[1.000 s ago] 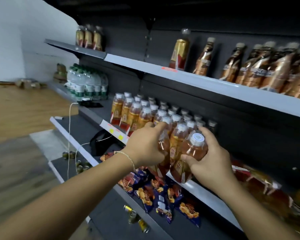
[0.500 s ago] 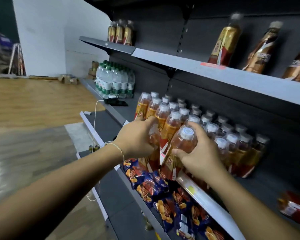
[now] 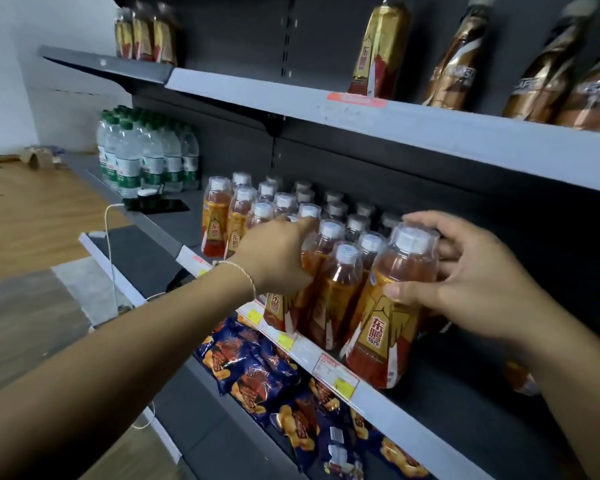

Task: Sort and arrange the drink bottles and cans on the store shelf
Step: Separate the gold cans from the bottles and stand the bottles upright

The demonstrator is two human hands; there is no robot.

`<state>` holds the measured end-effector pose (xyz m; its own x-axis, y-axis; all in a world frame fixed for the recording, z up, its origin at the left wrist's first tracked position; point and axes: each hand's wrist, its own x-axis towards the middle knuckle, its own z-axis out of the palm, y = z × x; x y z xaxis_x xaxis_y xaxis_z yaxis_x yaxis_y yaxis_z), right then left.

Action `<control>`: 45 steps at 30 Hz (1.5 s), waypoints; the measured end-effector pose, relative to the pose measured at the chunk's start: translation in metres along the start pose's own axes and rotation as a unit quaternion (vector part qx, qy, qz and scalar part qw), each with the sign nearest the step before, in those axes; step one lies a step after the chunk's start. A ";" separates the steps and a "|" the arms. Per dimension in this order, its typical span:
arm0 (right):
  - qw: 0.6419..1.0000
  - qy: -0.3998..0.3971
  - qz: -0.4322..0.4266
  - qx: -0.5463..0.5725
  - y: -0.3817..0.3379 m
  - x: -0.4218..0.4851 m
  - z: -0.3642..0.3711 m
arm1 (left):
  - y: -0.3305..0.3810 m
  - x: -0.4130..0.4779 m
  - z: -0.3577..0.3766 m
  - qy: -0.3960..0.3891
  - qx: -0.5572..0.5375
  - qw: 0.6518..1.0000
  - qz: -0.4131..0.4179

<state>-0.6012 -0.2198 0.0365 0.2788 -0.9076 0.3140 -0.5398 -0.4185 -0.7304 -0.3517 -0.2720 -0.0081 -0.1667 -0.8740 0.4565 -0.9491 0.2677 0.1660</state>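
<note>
Orange-labelled clear plastic drink bottles (image 3: pixel 329 271) stand at the grey metal shelf's front edge (image 3: pixel 399 410), left hand (image 3: pixel 278 261) and right hand (image 3: pixel 471 282) each gripping one, apparently squaring rows; next, ease both flush.

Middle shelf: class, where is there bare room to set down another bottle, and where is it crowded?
Bare shelf lies between the water bottles and the orange bottles, beside the phone. More lies right of the front bottle that the right hand grips. Crowded: the orange bottles, packed cap to cap, where the left hand grips one.
</note>
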 end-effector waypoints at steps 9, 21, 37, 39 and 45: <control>0.989 0.077 0.087 -0.088 0.035 -0.022 -0.003 | -0.009 0.029 0.007 -0.038 -0.050 0.997 0.040; 0.958 0.203 0.189 -0.075 0.101 -0.011 0.025 | -0.012 0.047 0.019 -0.105 -0.081 0.990 0.049; 0.920 0.263 0.246 -0.154 0.090 -0.027 0.064 | -0.006 0.033 0.038 -0.142 -0.078 0.987 -0.007; 0.920 0.259 0.252 -0.152 0.087 -0.022 0.065 | -0.005 0.028 0.039 -0.143 -0.081 0.986 -0.012; 0.925 0.256 0.251 -0.129 0.085 -0.027 0.065 | -0.001 0.017 0.033 -0.125 -0.057 0.990 -0.015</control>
<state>-0.6031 -0.2288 -0.0728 -0.4346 -0.8593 0.2696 -0.6895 0.1250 -0.7134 -0.3625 -0.3007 -0.0297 -0.2141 -0.9515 0.2209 -0.9207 0.2721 0.2799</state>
